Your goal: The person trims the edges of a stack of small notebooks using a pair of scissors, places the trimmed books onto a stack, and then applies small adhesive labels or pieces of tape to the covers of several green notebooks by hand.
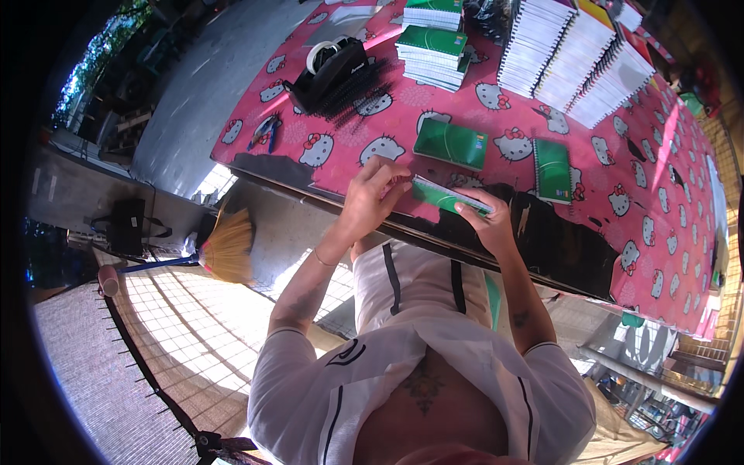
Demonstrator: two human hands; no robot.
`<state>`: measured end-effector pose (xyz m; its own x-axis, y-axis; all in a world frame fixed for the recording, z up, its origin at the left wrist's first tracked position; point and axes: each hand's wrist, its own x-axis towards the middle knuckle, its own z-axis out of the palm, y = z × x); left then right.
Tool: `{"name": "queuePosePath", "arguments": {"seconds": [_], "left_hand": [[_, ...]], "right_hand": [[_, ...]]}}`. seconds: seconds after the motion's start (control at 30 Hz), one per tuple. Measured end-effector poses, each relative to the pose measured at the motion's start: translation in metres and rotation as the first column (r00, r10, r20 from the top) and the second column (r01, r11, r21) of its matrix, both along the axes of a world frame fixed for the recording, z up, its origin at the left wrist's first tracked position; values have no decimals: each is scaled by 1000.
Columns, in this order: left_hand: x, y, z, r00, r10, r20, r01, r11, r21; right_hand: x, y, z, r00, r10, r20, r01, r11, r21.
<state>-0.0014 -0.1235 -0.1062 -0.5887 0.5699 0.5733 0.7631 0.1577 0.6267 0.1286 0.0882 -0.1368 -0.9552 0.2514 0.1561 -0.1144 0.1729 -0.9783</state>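
Note:
A small green-covered notebook [435, 196] is tilted up at the table's near edge, its white page edges showing. My right hand [488, 223] grips its right end, thumb on the cover. At its left end, my left hand [376, 192] has the fingers curled and the tips pinched together; what lies between them is too small to make out. Just beyond, a green notebook [449, 145] lies flat. To the right lies another green notebook [552, 170] with black spiral coil along its side.
On the pink cartoon-print tablecloth [589, 225] stand a black tape dispenser [332, 74], loose black binding coils [363, 99], pliers [265, 133], a stack of green notebooks [431, 58] and tall piles of spiral-bound books [535, 48]. The cloth is torn at the near edge. A broom [227, 246] is at left.

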Motion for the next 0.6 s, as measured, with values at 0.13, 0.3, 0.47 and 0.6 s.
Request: {"name": "queuePosePath", "arguments": {"seconds": [0.13,0.3,0.47,0.6], "left_hand": [[-6,-8,19,964,-126,236,173,967,-187],[-12,-10,24,858,-40,512,237,915,-327],[-10,-7,21,955,-198,219,236,958,-163],[-19,-9,15,966,-257,4,249,932,-262]], "right_hand": [[1,0,2,999,31,19,-31,998,50],[1,0,0,999,40,-11,-39,997,66],[1,1,0,998,61,-25,-59,995,80],[2,0,3,998,63,-4,-62,996,59]]}}
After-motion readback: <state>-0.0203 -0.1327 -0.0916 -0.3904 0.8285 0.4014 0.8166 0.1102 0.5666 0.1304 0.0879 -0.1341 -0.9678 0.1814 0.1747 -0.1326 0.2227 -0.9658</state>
